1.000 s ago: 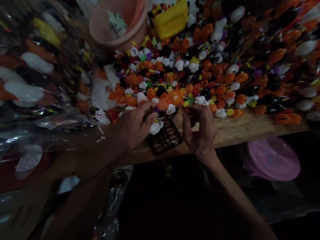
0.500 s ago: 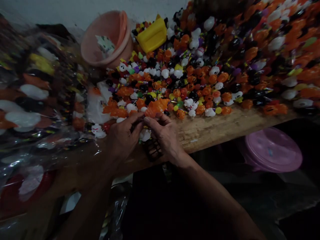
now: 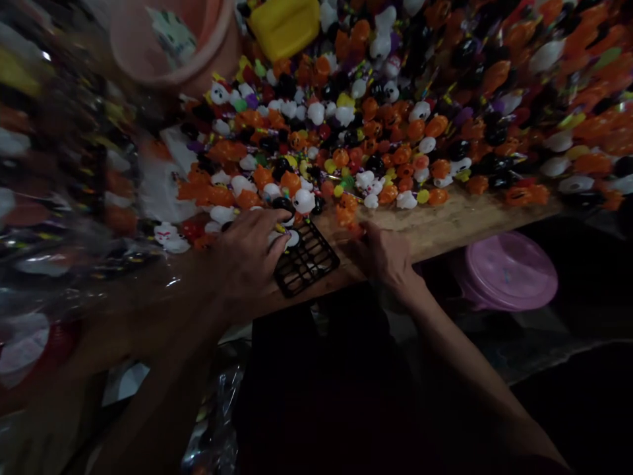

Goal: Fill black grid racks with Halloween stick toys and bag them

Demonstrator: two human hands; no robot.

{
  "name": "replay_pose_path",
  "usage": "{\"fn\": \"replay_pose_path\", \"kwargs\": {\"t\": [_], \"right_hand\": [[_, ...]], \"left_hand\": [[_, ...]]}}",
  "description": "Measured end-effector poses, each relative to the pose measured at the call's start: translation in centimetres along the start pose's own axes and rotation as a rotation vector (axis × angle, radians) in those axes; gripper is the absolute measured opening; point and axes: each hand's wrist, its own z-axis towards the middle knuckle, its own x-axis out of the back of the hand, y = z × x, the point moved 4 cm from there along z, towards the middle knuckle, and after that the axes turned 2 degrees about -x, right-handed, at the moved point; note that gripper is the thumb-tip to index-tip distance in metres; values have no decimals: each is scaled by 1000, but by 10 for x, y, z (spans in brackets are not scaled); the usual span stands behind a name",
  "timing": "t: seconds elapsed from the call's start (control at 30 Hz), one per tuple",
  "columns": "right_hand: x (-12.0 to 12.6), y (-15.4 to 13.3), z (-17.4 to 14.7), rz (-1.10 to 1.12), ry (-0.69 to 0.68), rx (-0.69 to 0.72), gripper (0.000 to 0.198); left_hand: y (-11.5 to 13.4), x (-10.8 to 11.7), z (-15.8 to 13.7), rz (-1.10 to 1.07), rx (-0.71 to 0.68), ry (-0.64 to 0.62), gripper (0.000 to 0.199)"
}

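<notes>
My left hand (image 3: pixel 250 251) is at the near side of the toy pile, thumb and forefinger curved around a small toy with a yellow-and-purple striped stick (image 3: pixel 281 229). White and black round plastic heads lie right by these fingertips. A black plastic grid (image 3: pixel 309 264) rests on the bench edge, just right of this hand. Farther right, the closed fingers of my right hand (image 3: pixel 388 254) hold an orange plastic figure (image 3: pixel 353 230), partly smeared by motion. Another orange figure (image 3: pixel 345 210) lies just beyond it.
A large heap of orange, white and black plastic toys (image 3: pixel 395 119) covers the wooden bench (image 3: pixel 445 214). Behind are a pink bucket (image 3: pixel 210 66) and a yellow container (image 3: pixel 287 30). Clear plastic bags of toys (image 3: pixel 64 198) stand left. A pink lidded tub (image 3: pixel 512 270) is below the bench.
My hands have moved apart. The right hand has carried the orange figure rightward, and the left has gone to the toys by the grid. The grid shows more fully; the view has tilted down.
</notes>
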Motion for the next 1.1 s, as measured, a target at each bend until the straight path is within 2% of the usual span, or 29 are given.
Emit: {"fn": "replay_pose_path", "kwargs": {"t": [0.07, 0.13, 0.23, 0.4, 0.6, 0.73, 0.83, 0.97, 1.1], "right_hand": [[-10, 7, -7, -153, -108, 34, 25], [-14, 6, -11, -155, -123, 125, 34], [-17, 10, -13, -96, -119, 235, 41], [-19, 29, -12, -49, -71, 231, 28], [-21, 25, -5, -16, -26, 198, 28], [-19, 24, -8, 151, 44, 203, 22], [-14, 26, -14, 348, 85, 208, 16], [-12, 27, -20, 600, -59, 224, 24], [-23, 28, -22, 779, -231, 184, 36]], "left_hand": [[3, 2, -1, 32, -87, 18, 25], [4, 5, 0, 40, -108, 4, 26], [4, 9, 6, 19, -64, -46, 28], [4, 5, 13, 53, -1, -31, 24], [1, -4, 13, 61, 48, -27, 23], [2, -4, 14, 80, -13, -45, 23], [-1, -4, 15, 93, 32, -65, 23], [0, -8, 14, 94, 93, -57, 26], [4, -11, 14, 83, 193, -48, 28]]}}
